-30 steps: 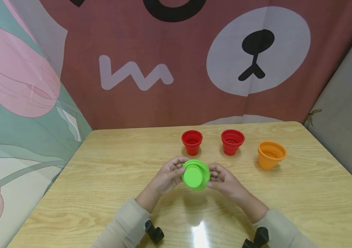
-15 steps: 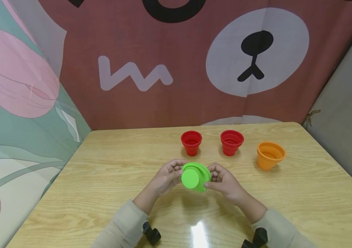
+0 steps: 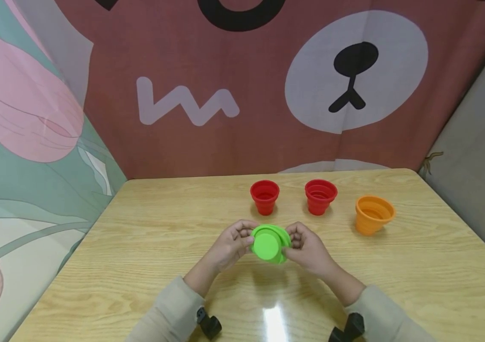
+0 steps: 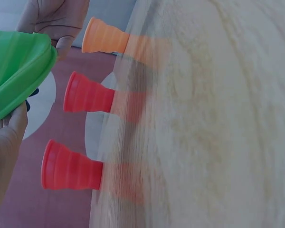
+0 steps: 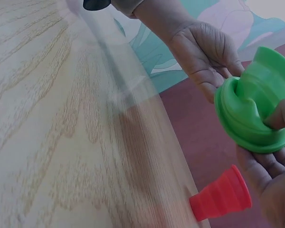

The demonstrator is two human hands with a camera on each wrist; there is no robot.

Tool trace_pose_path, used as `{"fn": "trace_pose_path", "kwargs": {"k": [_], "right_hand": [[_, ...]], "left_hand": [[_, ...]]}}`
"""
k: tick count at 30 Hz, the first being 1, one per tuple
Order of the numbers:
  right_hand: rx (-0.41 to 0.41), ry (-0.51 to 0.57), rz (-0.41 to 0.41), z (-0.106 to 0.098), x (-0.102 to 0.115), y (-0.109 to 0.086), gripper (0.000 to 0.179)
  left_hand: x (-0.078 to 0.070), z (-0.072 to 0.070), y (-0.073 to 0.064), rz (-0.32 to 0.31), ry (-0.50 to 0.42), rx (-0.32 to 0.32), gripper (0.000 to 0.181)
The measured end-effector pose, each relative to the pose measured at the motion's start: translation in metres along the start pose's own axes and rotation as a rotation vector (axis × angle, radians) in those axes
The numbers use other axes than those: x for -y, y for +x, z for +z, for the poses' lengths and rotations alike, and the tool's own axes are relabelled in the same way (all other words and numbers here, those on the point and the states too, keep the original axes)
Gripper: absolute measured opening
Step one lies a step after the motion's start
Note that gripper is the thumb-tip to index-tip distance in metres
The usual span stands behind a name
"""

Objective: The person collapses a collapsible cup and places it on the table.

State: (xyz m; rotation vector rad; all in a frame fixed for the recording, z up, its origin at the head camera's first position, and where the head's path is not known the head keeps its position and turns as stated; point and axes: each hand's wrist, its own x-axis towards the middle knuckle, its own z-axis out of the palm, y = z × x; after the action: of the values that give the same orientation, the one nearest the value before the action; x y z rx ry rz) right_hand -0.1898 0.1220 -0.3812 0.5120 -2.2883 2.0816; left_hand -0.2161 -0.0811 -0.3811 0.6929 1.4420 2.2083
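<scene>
A green collapsible cup (image 3: 266,246) is held up off the table between both hands, its round base facing the head camera. My left hand (image 3: 230,245) pinches the rim on the left side, thumb in front and fingers behind. On the other side, my right hand (image 3: 310,251) grips the cup, and its thumb pushes into the folded wall. In the right wrist view the green cup (image 5: 249,102) shows a deep dent under that thumb, with the wall partly folded down toward the rim. The left wrist view shows only part of the cup (image 4: 19,71).
Behind the hands, two red collapsible cups (image 3: 264,197) (image 3: 320,197) stand upright on the wooden table (image 3: 161,228). An orange collapsible cup (image 3: 370,218) stands to their right. A brown cartoon-bear cloth (image 3: 182,147) hangs behind the table's far edge.
The right thumb has moved from the rim onto the green cup's side and pushes it in. The cup's base swung slightly left, then back. The other cups stay put.
</scene>
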Motion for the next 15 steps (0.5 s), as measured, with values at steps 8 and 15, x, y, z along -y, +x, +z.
{"fn": "trace_pose_path", "kwargs": {"k": [8,15], "right_hand": [[-0.003,-0.037,0.029,-0.003,0.003,0.0,0.027],[0.084,-0.002,0.003,-0.01,0.001,-0.002,0.028]], "left_hand": [[0.003,-0.003,-0.001,-0.025,0.069,0.02,0.029],[0.003,-0.006,0.0,-0.025,0.095,0.014,0.03]]}}
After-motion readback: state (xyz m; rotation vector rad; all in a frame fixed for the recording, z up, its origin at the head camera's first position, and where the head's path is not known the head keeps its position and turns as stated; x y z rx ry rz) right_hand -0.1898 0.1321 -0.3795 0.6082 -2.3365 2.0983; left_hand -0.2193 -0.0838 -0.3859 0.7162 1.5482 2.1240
